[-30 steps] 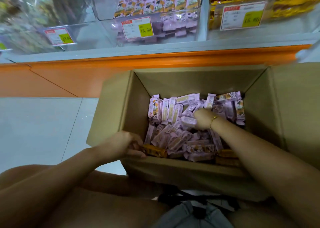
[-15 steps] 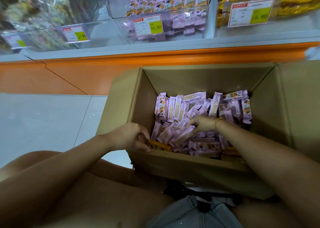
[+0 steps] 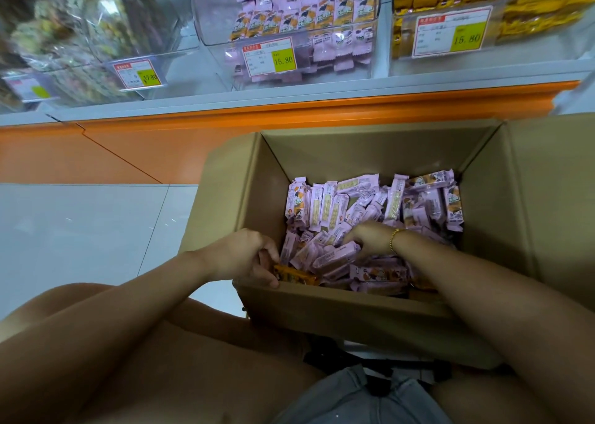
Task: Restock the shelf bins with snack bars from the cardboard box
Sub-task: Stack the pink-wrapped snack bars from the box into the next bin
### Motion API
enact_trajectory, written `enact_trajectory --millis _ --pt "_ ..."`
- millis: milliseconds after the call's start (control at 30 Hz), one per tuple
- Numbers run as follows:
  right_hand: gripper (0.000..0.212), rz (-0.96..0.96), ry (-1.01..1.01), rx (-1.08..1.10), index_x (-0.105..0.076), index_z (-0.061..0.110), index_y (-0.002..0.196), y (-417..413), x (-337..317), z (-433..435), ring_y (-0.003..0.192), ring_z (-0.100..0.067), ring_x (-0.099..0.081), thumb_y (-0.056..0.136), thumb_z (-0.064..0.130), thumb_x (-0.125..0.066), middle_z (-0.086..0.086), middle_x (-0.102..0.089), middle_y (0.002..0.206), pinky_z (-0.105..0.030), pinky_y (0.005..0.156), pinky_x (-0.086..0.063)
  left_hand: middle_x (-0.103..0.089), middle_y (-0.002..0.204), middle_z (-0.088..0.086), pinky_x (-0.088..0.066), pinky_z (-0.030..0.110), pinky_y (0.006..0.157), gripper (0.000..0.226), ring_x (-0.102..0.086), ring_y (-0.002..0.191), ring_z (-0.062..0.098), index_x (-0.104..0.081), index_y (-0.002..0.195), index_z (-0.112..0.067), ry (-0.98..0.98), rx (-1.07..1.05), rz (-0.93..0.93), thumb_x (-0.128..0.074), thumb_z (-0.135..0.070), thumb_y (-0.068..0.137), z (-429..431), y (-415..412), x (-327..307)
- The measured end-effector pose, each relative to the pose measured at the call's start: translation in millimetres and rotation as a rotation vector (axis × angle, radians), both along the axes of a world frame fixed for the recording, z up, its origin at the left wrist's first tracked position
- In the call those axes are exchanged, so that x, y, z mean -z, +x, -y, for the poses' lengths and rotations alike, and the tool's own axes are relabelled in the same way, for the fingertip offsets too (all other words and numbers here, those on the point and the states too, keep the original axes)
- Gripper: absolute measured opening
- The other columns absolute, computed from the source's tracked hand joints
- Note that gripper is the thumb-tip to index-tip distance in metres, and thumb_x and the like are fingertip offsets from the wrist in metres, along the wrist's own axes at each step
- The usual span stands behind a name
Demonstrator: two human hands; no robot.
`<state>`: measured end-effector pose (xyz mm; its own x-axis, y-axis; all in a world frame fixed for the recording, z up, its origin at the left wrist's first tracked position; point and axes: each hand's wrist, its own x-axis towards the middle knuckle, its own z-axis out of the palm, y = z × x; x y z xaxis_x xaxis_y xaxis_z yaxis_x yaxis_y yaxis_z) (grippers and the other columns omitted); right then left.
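An orange bar (image 3: 297,276) is pinched between the left hand (image 3: 243,256) fingers. Whether anything is gripped by the right hand (image 3: 370,238) fingers, among pink bars (image 3: 325,206), cannot be told.

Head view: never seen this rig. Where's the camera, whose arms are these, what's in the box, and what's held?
There is no machine here. A person wears one wide-angle camera on the head, looking forward and down, so the two bare arms are their own. An open cardboard box stands in front of them, full of pink bars with a few orange ones along its near side. The left hand pinches the end of an orange bar at the box's near left corner. The right hand, with a bracelet, is dug into the pink bars. Its fingers are buried, so whether it holds any is unclear. Above are clear shelf bins with price tags.
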<state>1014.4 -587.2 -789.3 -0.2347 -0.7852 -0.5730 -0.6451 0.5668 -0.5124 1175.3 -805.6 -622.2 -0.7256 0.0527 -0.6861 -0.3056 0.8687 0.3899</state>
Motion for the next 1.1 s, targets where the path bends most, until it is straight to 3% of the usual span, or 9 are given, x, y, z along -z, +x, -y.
enact_trajectory --millis 167,233,300,367,600,700,833,967,1100 --pt "0.024 0.093 -0.055 0.2 -0.069 0.019 0.097 -15.1 -33.2 -6.2 0.054 -0.012 -0.044 0.076 0.022 -0.08 0.005 -0.051 0.056 -0.022 0.051 -0.032 -0.067 0.078 -0.012 -0.048 0.015 0.065 0.039 -0.062 0.069 -0.001 -0.069 0.1 -0.02 0.054 -0.055 -0.028 -0.084 -0.034 0.067 -2.3 -3.7 -2.7" --pt "0.029 0.206 -0.157 0.363 -0.067 0.006 0.099 -22.7 -51.6 -9.9 0.045 -0.006 -0.042 0.076 0.018 -0.079 0.013 -0.044 0.043 -0.021 0.049 -0.032 -0.068 0.075 -0.009 -0.046 0.017 0.065 0.032 -0.06 0.065 0.0 -0.07 0.097 -0.018 0.117 -0.185 -0.092 -0.083 -0.03 0.07 -5.0 -11.4 -5.4" --pt "0.046 0.4 -0.28 0.532 -0.059 0.008 0.119 -26.8 -74.7 -11.0 0.055 0.005 -0.056 0.078 0.012 -0.077 0.025 -0.063 0.068 -0.012 0.057 -0.046 -0.068 0.073 -0.002 -0.046 0.019 0.065 0.027 -0.058 0.064 0.005 -0.07 0.098 -0.013 0.18 -0.342 -0.144 -0.079 -0.024 0.076 -7.2 -23.4 -9.6" --pt "0.058 0.642 -0.432 0.685 -0.052 0.007 0.132 -27.5 -97.5 -9.2 0.09 -0.005 -0.066 0.079 0.009 -0.075 0.004 -0.062 0.121 -0.022 0.079 -0.056 -0.068 0.079 0.006 -0.052 0.02 0.068 0.029 -0.061 0.066 0.009 -0.066 0.106 -0.007 0.281 -0.525 -0.144 -0.074 -0.017 0.081 -11.2 -35.5 -15.3" --pt "0.036 1.02 -0.754 0.78 -0.06 0.008 0.12 -16.6 -168.8 1.0 0.097 -0.017 -0.067 0.085 0.006 -0.06 -0.008 -0.069 0.113 -0.026 0.083 -0.055 -0.07 0.111 0.007 -0.051 0.023 0.092 0.035 -0.064 0.105 0.015 -0.063 0.116 -0.007 0.899 -0.767 -0.334 -0.061 -0.015 0.082 -36.1 -74.3 -55.3" --pt "0.033 1.006 -0.847 0.82 -0.064 0.008 0.113 -16.1 -192.3 0.8 0.094 -0.017 -0.069 0.08 0.011 -0.062 -0.008 -0.071 0.108 -0.028 0.083 -0.056 -0.073 0.099 0.003 -0.053 0.023 0.09 0.033 -0.068 0.093 0.012 -0.064 0.108 -0.01 1.034 -0.809 -0.402 -0.063 -0.016 0.075 -42.5 -87.7 -73.3" --pt "0.031 0.649 -0.909 0.809 -0.068 0.016 0.109 -17.4 -217.2 -1.5 0.1 -0.014 -0.066 0.081 0.028 -0.064 0.003 -0.072 0.104 -0.031 0.093 -0.05 -0.072 0.1 0.009 -0.056 0.029 0.086 0.038 -0.069 0.093 0.016 -0.061 0.107 -0.002 1.091 -0.862 -0.448 -0.067 -0.015 0.072 -44.2 -101.5 -85.7" --pt "0.029 0.398 -0.951 0.764 -0.061 0.027 0.116 -16.3 -240.1 -5.1 0.097 0.002 -0.064 0.087 0.03 -0.06 0.013 -0.07 0.105 -0.012 0.083 -0.046 -0.073 0.094 0.01 -0.059 0.03 0.078 0.053 -0.07 0.088 0.02 -0.05 0.115 -0.004 1.145 -0.921 -0.45 -0.072 -0.018 0.069 -42.7 -115.1 -96.8" --pt "0.021 0.479 -1.014 0.823 -0.057 0.013 0.112 -21.0 -244.7 -7.2 0.082 0.003 -0.062 0.092 0.018 -0.054 0.016 -0.068 0.086 -0.009 0.071 -0.044 -0.074 0.086 0.004 -0.059 0.027 0.074 0.032 -0.071 0.075 0.014 -0.062 0.099 -0.003 1.113 -0.855 -0.452 -0.067 -0.021 0.072 -39.7 -124.0 -114.7"
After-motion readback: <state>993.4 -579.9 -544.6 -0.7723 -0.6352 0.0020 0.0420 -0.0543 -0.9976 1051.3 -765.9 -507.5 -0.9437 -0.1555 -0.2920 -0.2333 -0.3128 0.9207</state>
